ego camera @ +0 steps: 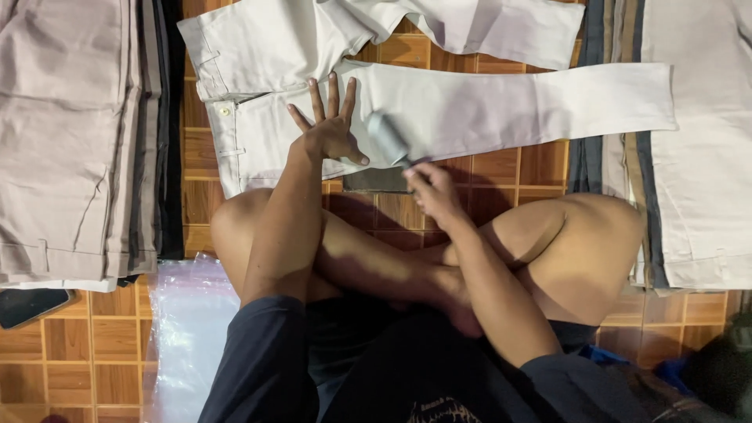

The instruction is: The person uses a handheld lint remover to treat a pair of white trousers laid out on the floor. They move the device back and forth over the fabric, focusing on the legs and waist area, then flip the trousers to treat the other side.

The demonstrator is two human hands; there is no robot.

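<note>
White trousers (470, 102) lie spread flat on the tiled floor in front of my crossed legs, waistband to the left and legs running right. My left hand (329, 129) presses flat on the upper thigh of the trousers, fingers spread. My right hand (431, 192) grips the handle of a grey lint roller (388, 139), whose head rests on the fabric just right of my left hand.
A stack of folded beige and dark trousers (70, 141) lies at the left. Another pile of folded light garments (689, 157) sits at the right. A clear plastic bag (184, 329) and a dark phone (31, 305) lie at lower left on the brown tiles.
</note>
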